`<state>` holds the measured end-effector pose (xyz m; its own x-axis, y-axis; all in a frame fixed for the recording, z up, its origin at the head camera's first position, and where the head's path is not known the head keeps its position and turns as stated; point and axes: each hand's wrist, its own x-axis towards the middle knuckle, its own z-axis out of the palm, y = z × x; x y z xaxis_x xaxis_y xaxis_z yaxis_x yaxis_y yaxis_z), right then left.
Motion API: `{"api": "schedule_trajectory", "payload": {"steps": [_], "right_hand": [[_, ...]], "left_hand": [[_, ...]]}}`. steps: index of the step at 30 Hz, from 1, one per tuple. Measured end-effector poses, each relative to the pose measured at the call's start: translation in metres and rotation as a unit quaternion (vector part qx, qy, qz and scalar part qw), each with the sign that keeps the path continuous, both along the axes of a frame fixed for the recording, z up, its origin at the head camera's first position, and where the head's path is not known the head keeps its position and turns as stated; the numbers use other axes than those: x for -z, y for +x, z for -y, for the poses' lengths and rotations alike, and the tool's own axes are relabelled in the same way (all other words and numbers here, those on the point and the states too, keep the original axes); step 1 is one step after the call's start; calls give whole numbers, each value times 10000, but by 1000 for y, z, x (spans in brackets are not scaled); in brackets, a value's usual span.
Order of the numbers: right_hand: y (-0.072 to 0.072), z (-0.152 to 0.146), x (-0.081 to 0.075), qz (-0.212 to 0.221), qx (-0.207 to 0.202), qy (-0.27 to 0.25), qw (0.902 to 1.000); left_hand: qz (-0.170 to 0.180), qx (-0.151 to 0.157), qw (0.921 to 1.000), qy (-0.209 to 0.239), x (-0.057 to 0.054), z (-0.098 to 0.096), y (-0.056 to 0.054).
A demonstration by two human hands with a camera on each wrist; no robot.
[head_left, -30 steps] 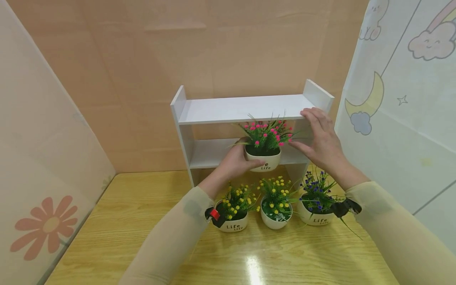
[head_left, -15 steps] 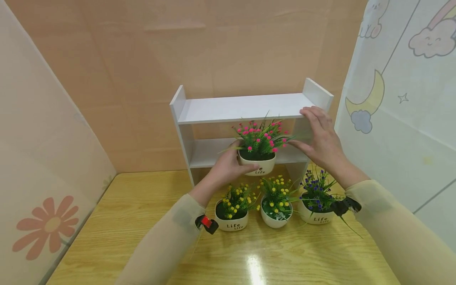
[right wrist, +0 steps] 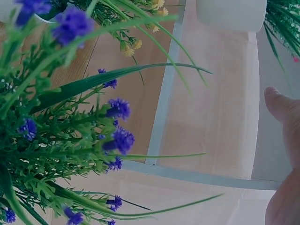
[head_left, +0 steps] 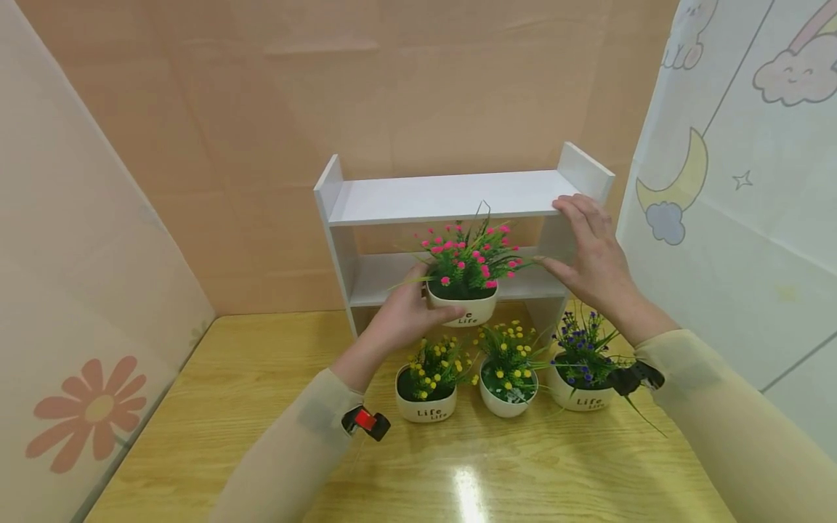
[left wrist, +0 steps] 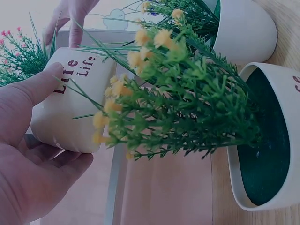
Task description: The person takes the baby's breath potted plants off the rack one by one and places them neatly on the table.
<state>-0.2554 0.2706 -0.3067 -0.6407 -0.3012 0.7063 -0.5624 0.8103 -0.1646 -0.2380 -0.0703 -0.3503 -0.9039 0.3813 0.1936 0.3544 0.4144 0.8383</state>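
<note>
My left hand (head_left: 404,314) grips a cream pot (head_left: 480,308) of pink artificial flowers, thumb across the "Life" lettering on its front. The pot is held up before the middle board of a white shelf rack (head_left: 445,199). In the left wrist view the thumb lies on the printed face and the fingers reach beneath the pot (left wrist: 79,119). My right hand (head_left: 593,250) touches the top board near its right end with extended fingers. Its thumb (right wrist: 280,104) points left below that board, near the pink plant's leaf tips.
On the wooden table (head_left: 275,407) before the rack stand two pots of yellow flowers (head_left: 426,410) and, at right, one of purple flowers (head_left: 582,398). They sit close under my forearms. Patterned panels (head_left: 739,240) rise at both sides, with a plain backdrop (head_left: 458,87) behind.
My left hand has carried the pot of pink flowers to the left and slightly down in the head view. My right hand has stayed at the top board.
</note>
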Motion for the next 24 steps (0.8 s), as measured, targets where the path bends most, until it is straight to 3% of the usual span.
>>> {"api": "schedule_trajectory", "payload": {"steps": [16,24], "right_hand": [[-1,-3,-1,27,-7,-70,10000],[0,-4,-2,91,39,-97,9999]], "left_hand": [[80,-419,9989,-183,-4,32,28],[66,-258,9991,341,-6,54,39]]}}
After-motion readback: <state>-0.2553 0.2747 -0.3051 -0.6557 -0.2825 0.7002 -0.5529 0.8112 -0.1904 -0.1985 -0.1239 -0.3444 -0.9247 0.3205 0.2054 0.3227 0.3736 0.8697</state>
